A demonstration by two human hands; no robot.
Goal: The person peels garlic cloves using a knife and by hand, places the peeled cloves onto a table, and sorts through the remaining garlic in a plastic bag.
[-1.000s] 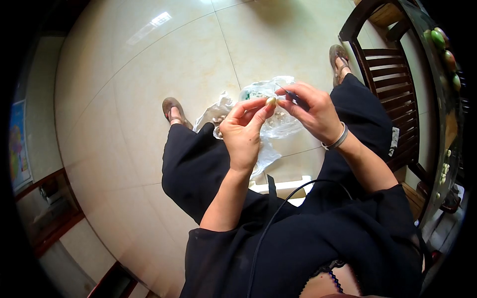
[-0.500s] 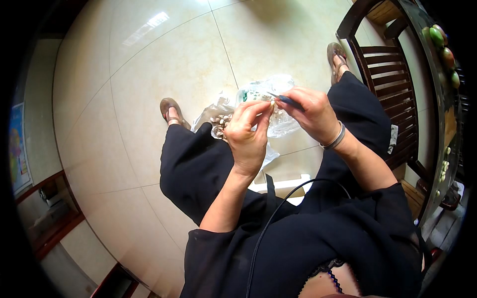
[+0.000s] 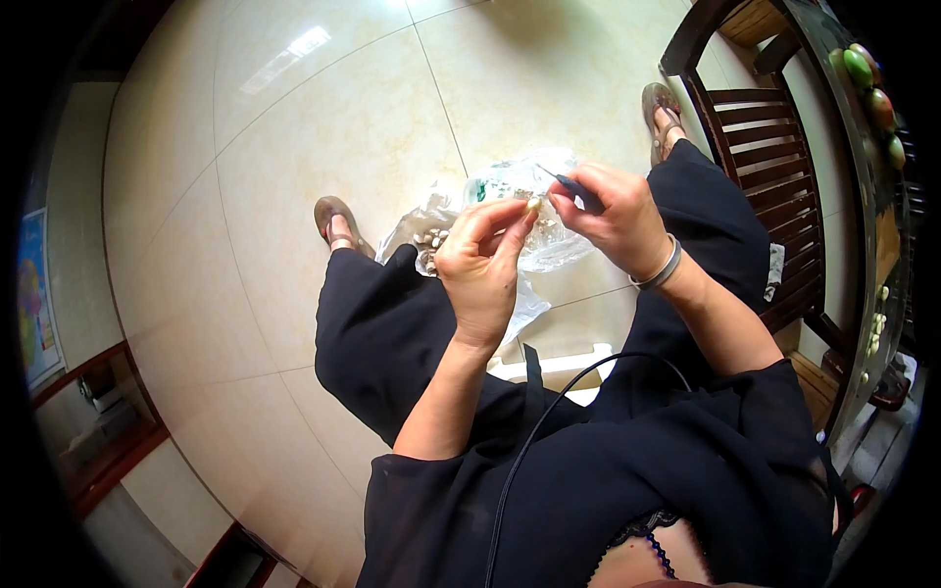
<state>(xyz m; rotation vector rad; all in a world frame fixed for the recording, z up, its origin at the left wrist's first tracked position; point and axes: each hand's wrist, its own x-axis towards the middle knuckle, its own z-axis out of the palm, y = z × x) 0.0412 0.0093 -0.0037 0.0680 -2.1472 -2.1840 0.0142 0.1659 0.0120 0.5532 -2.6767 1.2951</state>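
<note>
- Left hand is raised over the lap, thumb and fingertips pinched on a small pale piece.
- Right hand is clamped round a thin dark-handled tool, whose slim tip points up and away from the person.
- Between the two hands I see a narrow gap; they are near each other but apart, with the pale piece at the left fingertips, just beside the right ones.
- Below them, between the spread knees, a clear plastic bag with green print lies crumpled; its contents are too small for me to make out.
- Just beside it, by the left knee, a whitish bag lies open, with small pale and brownish bits inside.
- Nearer the person's body, a white object shows between the thighs, mostly covered by dark clothing.
- Round the right wrist is a greyish band, and a black cable curves across the front of the clothes.
- Both feet, in brown shoes, stand wide apart on the pale tiled floor.
- Off to the person's right is a dark slatted chair beside a table; green and reddish fruits lie at its far part, and small pale pieces are scattered at its nearer part.
</note>
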